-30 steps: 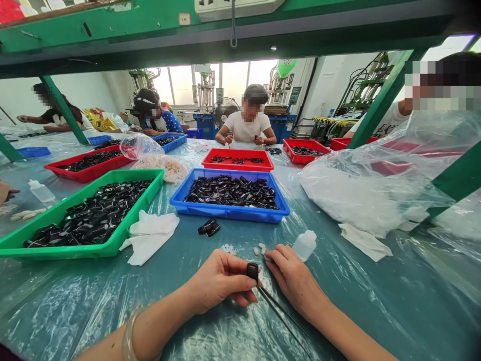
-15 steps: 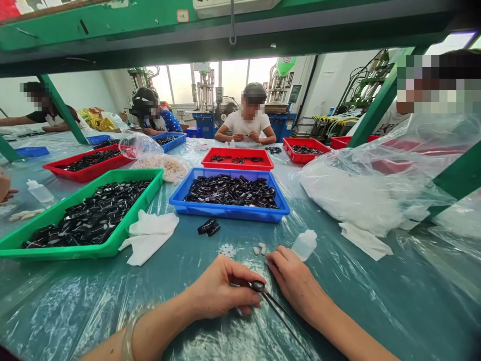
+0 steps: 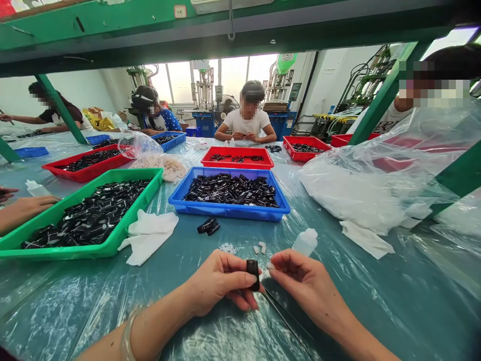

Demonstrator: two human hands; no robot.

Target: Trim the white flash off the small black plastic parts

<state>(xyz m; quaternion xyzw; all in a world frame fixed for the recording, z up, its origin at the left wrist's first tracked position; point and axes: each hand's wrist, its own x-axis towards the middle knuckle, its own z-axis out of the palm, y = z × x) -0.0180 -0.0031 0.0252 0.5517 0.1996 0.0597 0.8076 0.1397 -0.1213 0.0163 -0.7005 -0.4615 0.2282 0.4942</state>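
My left hand (image 3: 225,281) grips a small glossy black rectangular piece (image 3: 252,275), held upright between thumb and fingers. Just right of it, my right hand (image 3: 304,281) pinches a small white piece (image 3: 270,266) at its fingertips, apart from the black piece. Long, thin dark tweezers-like prongs (image 3: 287,321) run between the hands toward the bottom edge; whether they rest on the table cannot be made out. Beyond the hands lie a few small white blocks (image 3: 259,247) and a scatter of tiny white bits (image 3: 228,248). A translucent white bottle (image 3: 305,242) lies behind my right hand.
A blue tray (image 3: 229,212) and a green tray (image 3: 101,250) hold many black pieces; several black pieces (image 3: 208,226) lie in front. White cloths (image 3: 150,233) and a large plastic bag (image 3: 368,190) flank them. Co-workers sit around; a co-worker's hand (image 3: 26,210) is at left.
My right hand has risen from the table by the white blocks, now pinching a white piece. My left hand has turned the black piece upright. A co-worker's hand has come in at left.
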